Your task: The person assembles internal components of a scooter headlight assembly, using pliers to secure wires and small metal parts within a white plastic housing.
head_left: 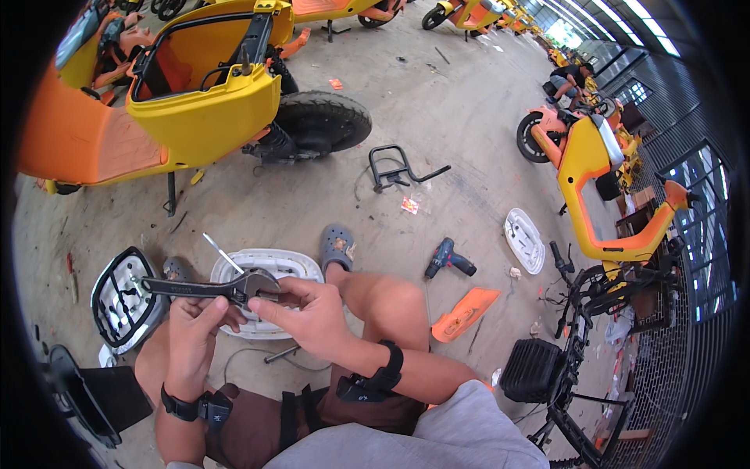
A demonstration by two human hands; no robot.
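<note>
- Left hand (201, 319) grips a dark adjustable wrench (183, 288).
- Right hand (316, 316) pinches at the wrench's head.
- White shell (273, 259) lies on the floor (480, 207) beneath them.
- Cordless drill (447, 259) lies near an orange panel (466, 314).
- Yellow-and-orange scooter (207, 117) stands upper left.

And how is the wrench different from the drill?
The left hand holds the wrench up, while the drill lies on the floor. The wrench is long and flat; the drill is chunky, with a handle sticking out sideways. The wrench is plain dark grey, but the drill has blue on it. Both are hand tools.
</note>
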